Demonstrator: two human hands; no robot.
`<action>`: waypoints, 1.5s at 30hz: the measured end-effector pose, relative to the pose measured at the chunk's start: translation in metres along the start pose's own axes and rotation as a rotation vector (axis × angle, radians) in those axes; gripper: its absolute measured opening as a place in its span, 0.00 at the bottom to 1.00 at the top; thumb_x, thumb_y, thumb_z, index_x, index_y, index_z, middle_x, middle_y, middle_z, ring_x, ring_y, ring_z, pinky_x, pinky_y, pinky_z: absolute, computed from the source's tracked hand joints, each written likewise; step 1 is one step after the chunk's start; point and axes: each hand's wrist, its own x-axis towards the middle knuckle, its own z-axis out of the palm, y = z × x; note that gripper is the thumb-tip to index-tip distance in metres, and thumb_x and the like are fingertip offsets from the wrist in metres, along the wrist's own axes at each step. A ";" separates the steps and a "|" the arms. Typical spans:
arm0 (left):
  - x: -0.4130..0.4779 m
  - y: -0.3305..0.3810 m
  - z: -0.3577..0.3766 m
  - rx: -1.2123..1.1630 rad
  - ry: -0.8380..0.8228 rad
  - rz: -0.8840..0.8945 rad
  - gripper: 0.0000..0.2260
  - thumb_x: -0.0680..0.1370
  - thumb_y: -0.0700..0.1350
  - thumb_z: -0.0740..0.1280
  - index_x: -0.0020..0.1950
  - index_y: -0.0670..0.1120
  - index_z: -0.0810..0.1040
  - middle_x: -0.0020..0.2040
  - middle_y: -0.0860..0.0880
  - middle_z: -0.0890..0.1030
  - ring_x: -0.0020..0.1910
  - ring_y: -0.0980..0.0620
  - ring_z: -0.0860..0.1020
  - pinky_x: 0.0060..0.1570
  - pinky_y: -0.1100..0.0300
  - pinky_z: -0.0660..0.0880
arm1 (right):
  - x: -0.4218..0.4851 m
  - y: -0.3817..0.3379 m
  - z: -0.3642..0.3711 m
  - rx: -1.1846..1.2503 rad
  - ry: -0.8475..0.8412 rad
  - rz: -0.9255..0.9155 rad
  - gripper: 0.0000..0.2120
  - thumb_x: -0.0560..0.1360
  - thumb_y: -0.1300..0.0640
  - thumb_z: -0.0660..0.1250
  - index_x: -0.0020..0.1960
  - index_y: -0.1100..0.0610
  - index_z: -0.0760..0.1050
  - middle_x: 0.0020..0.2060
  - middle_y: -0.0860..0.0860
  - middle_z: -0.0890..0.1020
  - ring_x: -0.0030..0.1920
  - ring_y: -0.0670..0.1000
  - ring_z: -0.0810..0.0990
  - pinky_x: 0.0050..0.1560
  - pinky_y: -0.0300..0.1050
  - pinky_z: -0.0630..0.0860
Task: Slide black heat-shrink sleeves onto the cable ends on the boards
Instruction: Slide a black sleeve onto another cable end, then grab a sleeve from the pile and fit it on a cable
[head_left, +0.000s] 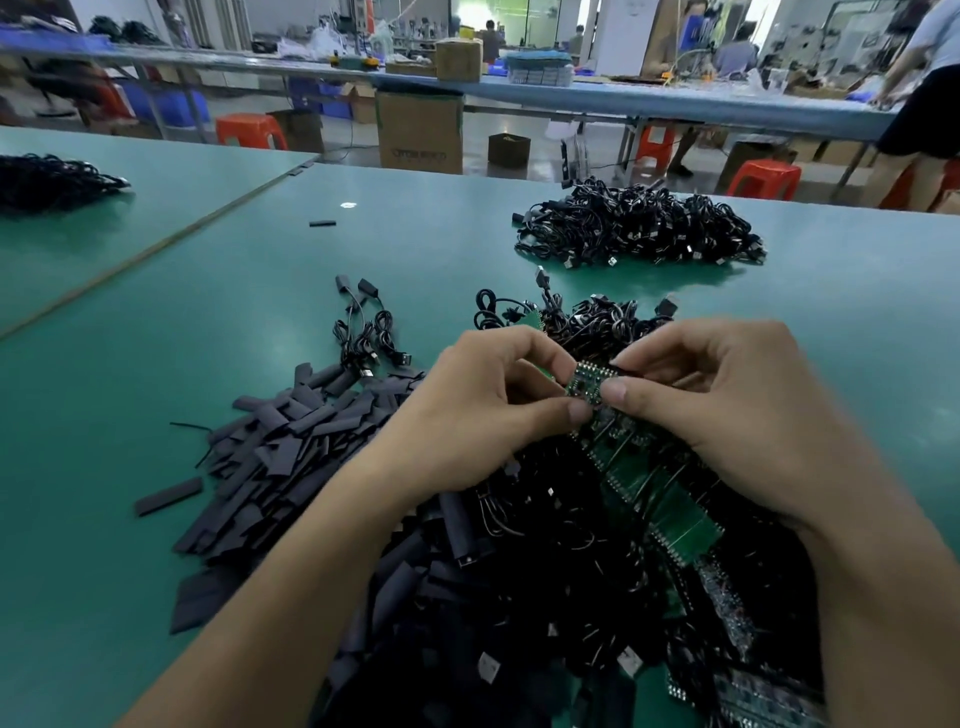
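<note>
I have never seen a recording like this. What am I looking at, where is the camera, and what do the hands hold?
No machine is here: these are a person's two bare hands. The one camera sits on the person's head and looks forward and down. The left hand and right hand both pinch a small green board. On the green table lie a heap of flat black sleeves on the left, a pile of black cables farther back, and more boards with cables under the hands.
</note>
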 end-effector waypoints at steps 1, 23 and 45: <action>0.000 0.000 0.000 -0.022 0.001 0.001 0.07 0.74 0.42 0.76 0.46 0.50 0.79 0.35 0.55 0.83 0.32 0.59 0.75 0.36 0.67 0.70 | 0.001 0.003 0.000 0.012 -0.015 0.001 0.10 0.62 0.44 0.76 0.42 0.43 0.83 0.35 0.44 0.84 0.37 0.42 0.82 0.45 0.49 0.80; 0.003 -0.010 0.006 -0.536 -0.157 -0.033 0.06 0.73 0.41 0.70 0.37 0.49 0.82 0.32 0.55 0.77 0.31 0.61 0.74 0.33 0.69 0.72 | 0.004 0.006 -0.002 0.368 -0.304 -0.032 0.09 0.65 0.46 0.71 0.40 0.49 0.85 0.35 0.48 0.84 0.36 0.42 0.79 0.39 0.31 0.75; -0.011 0.024 -0.044 0.093 0.750 0.343 0.05 0.80 0.47 0.69 0.47 0.57 0.78 0.38 0.55 0.83 0.34 0.59 0.81 0.25 0.64 0.73 | -0.013 -0.031 0.029 -0.469 0.140 -0.087 0.13 0.76 0.54 0.72 0.59 0.46 0.81 0.53 0.49 0.80 0.52 0.48 0.76 0.55 0.43 0.64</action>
